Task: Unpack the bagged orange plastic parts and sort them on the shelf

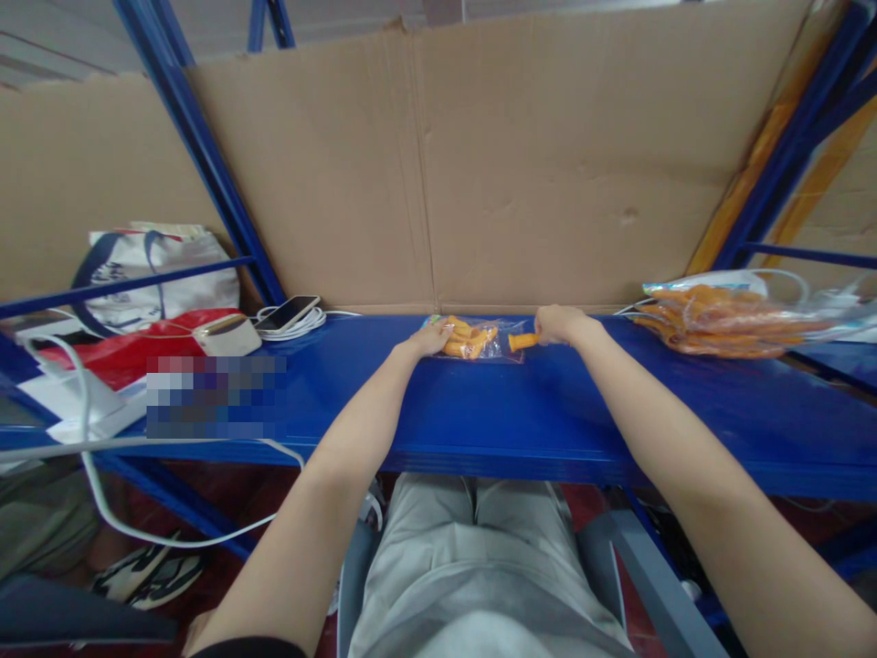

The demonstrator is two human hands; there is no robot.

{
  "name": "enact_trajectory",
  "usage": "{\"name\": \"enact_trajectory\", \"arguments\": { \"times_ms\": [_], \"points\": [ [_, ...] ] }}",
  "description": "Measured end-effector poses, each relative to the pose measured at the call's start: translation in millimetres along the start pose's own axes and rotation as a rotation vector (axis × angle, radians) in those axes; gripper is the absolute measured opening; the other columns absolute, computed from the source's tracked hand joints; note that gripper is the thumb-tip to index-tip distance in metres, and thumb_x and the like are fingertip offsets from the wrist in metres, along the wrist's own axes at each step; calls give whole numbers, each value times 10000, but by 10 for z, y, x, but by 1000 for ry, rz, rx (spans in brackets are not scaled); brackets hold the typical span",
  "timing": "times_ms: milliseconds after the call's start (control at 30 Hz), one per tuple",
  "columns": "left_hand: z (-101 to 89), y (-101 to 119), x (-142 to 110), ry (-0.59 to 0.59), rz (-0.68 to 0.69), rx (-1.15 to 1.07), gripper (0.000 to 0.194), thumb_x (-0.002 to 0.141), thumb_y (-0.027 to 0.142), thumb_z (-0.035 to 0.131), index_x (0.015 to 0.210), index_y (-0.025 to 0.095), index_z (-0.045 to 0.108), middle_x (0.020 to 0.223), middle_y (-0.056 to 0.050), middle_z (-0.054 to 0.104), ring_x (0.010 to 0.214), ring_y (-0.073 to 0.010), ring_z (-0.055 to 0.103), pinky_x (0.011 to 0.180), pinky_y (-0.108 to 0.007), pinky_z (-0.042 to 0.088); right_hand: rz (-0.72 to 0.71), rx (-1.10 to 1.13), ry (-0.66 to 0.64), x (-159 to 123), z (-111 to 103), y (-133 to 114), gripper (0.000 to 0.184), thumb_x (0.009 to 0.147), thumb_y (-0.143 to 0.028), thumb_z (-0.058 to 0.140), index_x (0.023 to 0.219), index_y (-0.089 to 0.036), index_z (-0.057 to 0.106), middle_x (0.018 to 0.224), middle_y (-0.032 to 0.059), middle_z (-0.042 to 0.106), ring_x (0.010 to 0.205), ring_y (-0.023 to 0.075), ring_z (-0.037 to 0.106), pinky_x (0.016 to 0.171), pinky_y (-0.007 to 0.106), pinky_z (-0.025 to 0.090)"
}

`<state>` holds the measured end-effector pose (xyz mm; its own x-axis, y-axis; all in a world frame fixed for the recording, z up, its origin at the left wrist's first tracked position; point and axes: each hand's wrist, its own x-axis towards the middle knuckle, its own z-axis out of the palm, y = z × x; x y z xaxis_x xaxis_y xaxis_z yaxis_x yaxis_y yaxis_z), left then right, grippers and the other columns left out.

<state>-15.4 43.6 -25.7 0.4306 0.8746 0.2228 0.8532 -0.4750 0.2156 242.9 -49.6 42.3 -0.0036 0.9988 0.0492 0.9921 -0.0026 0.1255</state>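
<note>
A clear plastic bag (503,353) with several orange pieces (472,340) in it lies flat on the blue shelf top (493,411). My left hand (431,339) grips the bag at its left end, fingers against the plastic. At the bag's right end, my right hand (556,324) is closed around one end of a short orange piece (523,342). That piece points left and overlaps the bag's right edge; what exactly it is cannot be made out. The fingertips of my right hand are partly hidden.
On the right lies a larger clear bag of orange pieces (719,320). To the left are a phone (289,313) on a coiled white cable (294,331), a red bag (143,343) and a white tote (164,274). Cardboard (548,164) walls the back; blue posts (212,174) flank it.
</note>
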Motion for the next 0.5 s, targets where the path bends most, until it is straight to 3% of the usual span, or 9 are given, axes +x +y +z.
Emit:
{"name": "enact_trajectory", "arguments": {
  "times_ms": [100,200,333,500],
  "points": [
    [-15,36,-10,-47,-81,-19,572,1033,374,275,1514,107,430,1537,-147,480,1423,-226,470,1187,-319,333,-123,22,-18,2,51,-100,284,760,-138,664,1007,-185,796,871,94,778,905,248,740,797,307,553],
    [-32,60,-21,-53,-85,-17,570,1038,380,269,1521,117,421,1545,-138,473,1437,-218,451,1193,-312,318,-223,61,50,30,90,-145,267,776,-153,655,998,-194,798,942,78,787,930,236,739,799,283,546],
    [-22,27,-6,-62,-77,-12,578,1037,397,270,1525,122,413,1556,-136,462,1438,-211,449,1189,-294,317,-241,114,112,65,113,-101,271,776,-140,651,998,-183,802,961,69,788,937,228,737,794,260,535],
    [30,-67,51,-36,-24,-29,580,1024,436,284,1507,155,445,1546,-122,484,1437,-224,450,1193,-331,322,-261,250,109,92,127,-15,246,793,-151,641,978,-159,803,863,43,780,774,176,731,682,214,513]
  ]
}}
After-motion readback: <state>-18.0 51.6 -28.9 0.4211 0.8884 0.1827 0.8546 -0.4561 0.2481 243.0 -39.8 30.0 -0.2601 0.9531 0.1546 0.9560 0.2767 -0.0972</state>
